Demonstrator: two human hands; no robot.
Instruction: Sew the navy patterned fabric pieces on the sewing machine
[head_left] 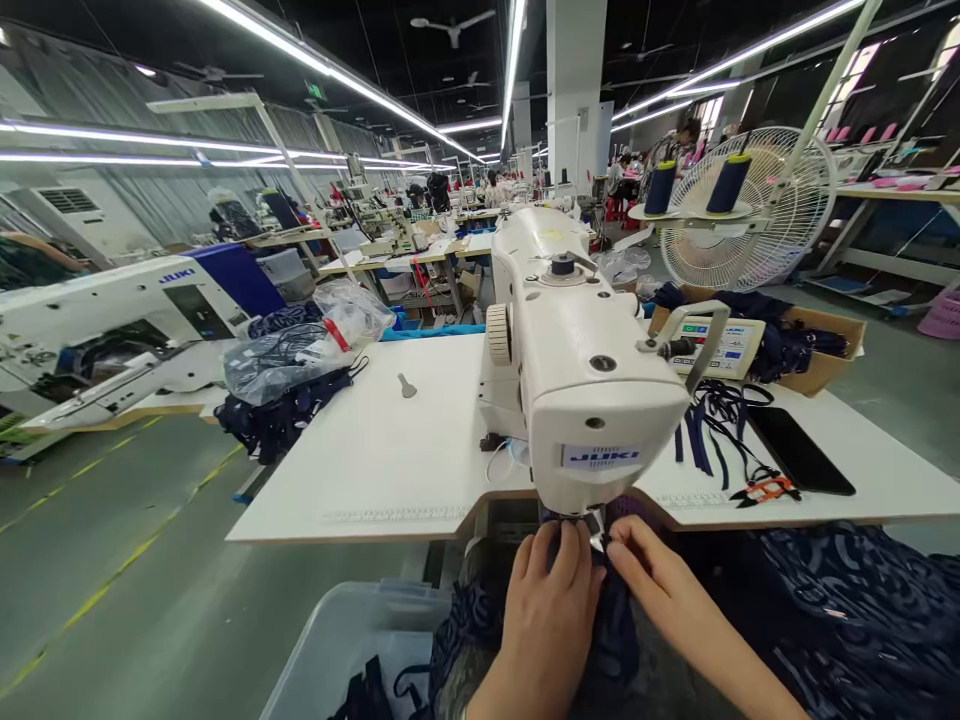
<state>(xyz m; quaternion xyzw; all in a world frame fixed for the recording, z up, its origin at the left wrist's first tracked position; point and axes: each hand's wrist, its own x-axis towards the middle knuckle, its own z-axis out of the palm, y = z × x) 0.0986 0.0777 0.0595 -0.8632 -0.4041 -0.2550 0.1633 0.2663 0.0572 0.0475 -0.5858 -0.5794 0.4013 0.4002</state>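
Observation:
A white sewing machine [577, 330] stands in front of me, its head over dark navy fabric [619, 635]. My left hand [551, 605] lies on that fabric below the machine head, fingers bent and pressing it near the needle area. Just right of the presser foot, my right hand [652, 575] pinches the fabric's edge between thumb and fingers. The needle tip and the exact stitching spot are mostly hidden by my fingers and the machine. More patterned navy fabric [847, 600] spreads over my lap to the right.
On the white tabletop [390, 430] lie a small grey metal piece [406, 386], orange-handled thread snips [765, 490], a black phone [799, 450] and navy straps [697, 440]. Bagged pieces [292, 350] sit left. A clear plastic bin [337, 610] stands below; a fan [750, 210] is behind.

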